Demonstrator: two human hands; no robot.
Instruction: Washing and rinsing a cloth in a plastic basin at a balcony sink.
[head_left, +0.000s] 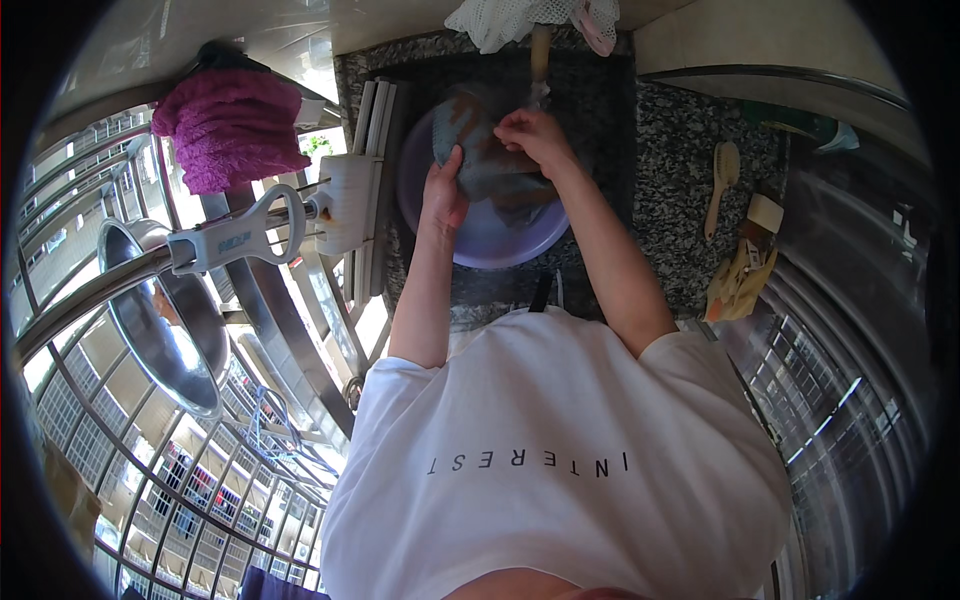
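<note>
Over a purple plastic basin (491, 251), my left hand (448, 186) grips a wet-looking light blue-grey cloth item with brown patches (461, 127), its thumb lying on top. Motion blurs part of the cloth, so its exact shape is unclear. Just to the right, my right hand (534, 141) is raised at the far side of the basin with its fingers bent together near the cloth's edge. Whether those fingers pinch any fabric cannot be made out. The basin stands in a dark speckled stone sink (604, 217). Cloudy liquid appears to lie in it.
A white mesh bag (510, 22) hangs over the tap (539, 52) ahead. On the right-hand counter lie a scrubbing brush (724, 169) and yellow gloves (739, 289). Leftward are a magenta towel (229, 124), a rail with a white plastic clip (225, 246) and a metal bowl (169, 330).
</note>
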